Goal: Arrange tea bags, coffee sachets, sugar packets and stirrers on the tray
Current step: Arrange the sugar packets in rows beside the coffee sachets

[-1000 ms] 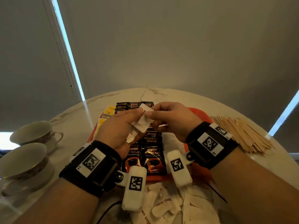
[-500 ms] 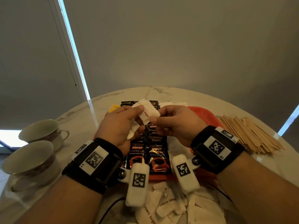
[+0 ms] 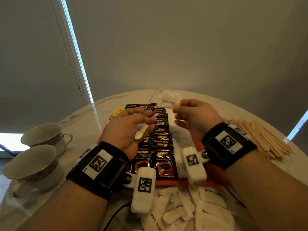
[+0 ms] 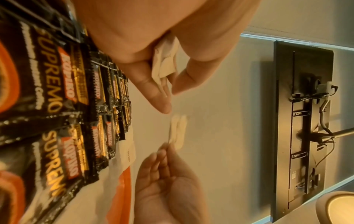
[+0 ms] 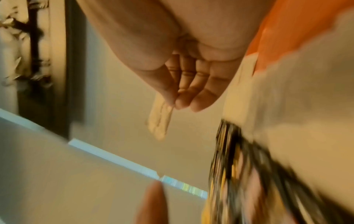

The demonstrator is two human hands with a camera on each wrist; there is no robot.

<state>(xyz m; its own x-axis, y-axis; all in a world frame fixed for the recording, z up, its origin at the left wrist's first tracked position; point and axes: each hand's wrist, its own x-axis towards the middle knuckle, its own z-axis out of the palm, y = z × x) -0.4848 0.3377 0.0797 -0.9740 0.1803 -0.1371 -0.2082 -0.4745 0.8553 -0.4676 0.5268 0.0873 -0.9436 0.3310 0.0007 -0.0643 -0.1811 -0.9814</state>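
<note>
Nearest on the counter [image 3: 80, 114] lie loose sugar packets [image 3: 176, 209]. Beyond, over the orange tray [image 3: 198, 144] of coffee sachets [image 3: 164, 164], the left hand [image 3: 130, 129] clasps what seems a crumpled packet [image 3: 140, 130]. Farther, the right hand [image 3: 195, 117] pinches a white sugar packet [image 3: 169, 100].

Right wrist view blurred, tray [image 3: 196, 182] mostly covered

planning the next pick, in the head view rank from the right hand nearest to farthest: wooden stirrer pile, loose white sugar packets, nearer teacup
From the right hand:
1. Pile of wooden stirrers, on its right.
2. Loose white sugar packets, at the table's near edge.
3. Nearer white teacup, far left.
</note>
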